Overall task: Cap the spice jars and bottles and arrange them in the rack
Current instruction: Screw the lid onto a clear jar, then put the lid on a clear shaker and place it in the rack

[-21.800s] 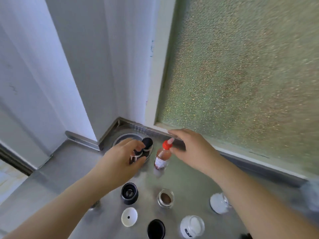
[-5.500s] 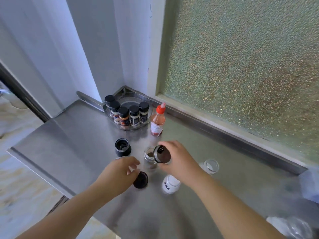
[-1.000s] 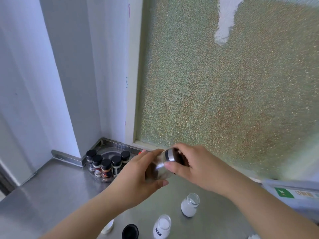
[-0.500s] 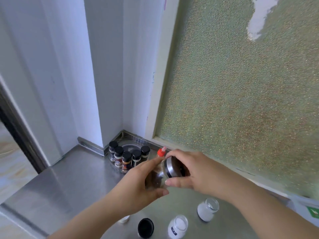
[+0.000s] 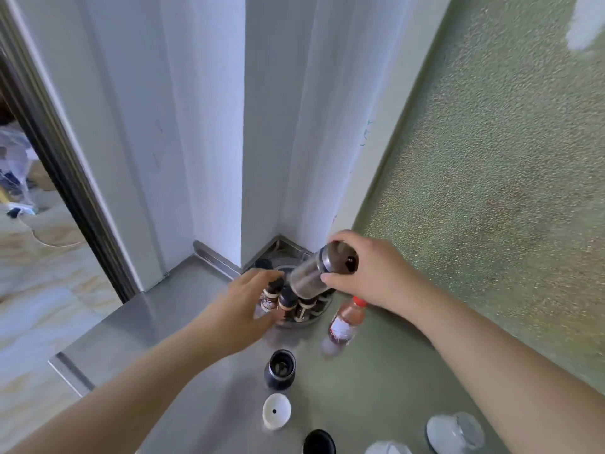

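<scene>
My right hand [image 5: 370, 273] grips a glass spice jar [image 5: 307, 276] with a steel shaker lid and holds it tilted just above the round rack [image 5: 311, 317] in the corner. Several small black-capped jars [image 5: 288, 298] stand in the rack. My left hand [image 5: 242, 299] reaches to the rack's left side with its fingers stretched against those small jars; it is blurred. A red-capped sauce bottle [image 5: 343, 322] stands right of the rack. In front of the rack are an open black jar [image 5: 280, 368], a white lid [image 5: 276, 411] and a black lid [image 5: 319, 442].
Two white jars [image 5: 455, 430] [image 5: 388, 448] sit at the bottom right of the steel counter [image 5: 163, 309]. White walls close the corner behind the rack, and a frosted window runs along the right. The counter's edge [image 5: 65, 365] drops off at the left.
My left hand has let go of the glass jar and moved down to the small jars in the rack. My right hand has carried the capped jar over the rack.
</scene>
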Motion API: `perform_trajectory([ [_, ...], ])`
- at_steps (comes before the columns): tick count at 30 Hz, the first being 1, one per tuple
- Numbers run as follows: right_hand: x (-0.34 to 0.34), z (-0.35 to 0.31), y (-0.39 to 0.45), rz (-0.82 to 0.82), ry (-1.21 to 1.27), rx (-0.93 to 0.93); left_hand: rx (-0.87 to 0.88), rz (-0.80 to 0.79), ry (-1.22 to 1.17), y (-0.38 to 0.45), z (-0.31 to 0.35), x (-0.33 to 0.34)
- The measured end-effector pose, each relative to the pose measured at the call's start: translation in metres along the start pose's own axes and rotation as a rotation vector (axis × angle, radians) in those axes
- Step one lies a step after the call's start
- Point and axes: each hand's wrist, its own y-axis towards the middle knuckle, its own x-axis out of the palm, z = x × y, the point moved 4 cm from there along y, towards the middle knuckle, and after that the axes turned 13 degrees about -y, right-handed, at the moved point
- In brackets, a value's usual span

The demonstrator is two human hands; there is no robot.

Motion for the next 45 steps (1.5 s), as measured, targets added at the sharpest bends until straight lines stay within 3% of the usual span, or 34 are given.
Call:
perform_trajectory([
  [4,0.010,0.002,0.064,0.023,-0.078,-0.014,-0.022,0.005,0.099,0.021,-0.020,-0.022],
  [9,0.074,0.010,0.112,-0.144,-0.144,0.019,-0.065,-0.045,0.127,0.029,-0.046,-0.028],
  [18,0.147,0.025,0.127,-0.290,-0.165,0.111,-0.161,-0.112,0.114,0.019,-0.090,-0.023],
  [26,0.161,0.026,0.122,-0.374,-0.123,0.049,-0.130,-0.107,0.080,0.020,-0.092,-0.011],
  [28,0.154,0.025,0.119,-0.373,-0.076,0.042,-0.121,-0.111,0.074,0.019,-0.089,-0.007],
  [33,0.112,0.007,0.089,-0.164,-0.010,-0.040,-0.121,-0.142,0.078,0.016,-0.079,0.004],
  [37,0.108,0.000,0.033,-0.249,0.057,-0.117,-0.124,-0.211,0.075,0.004,-0.069,0.025],
  [45,0.114,0.057,-0.054,-0.298,0.064,0.021,-0.062,-0.320,0.083,-0.007,-0.032,0.079],
])
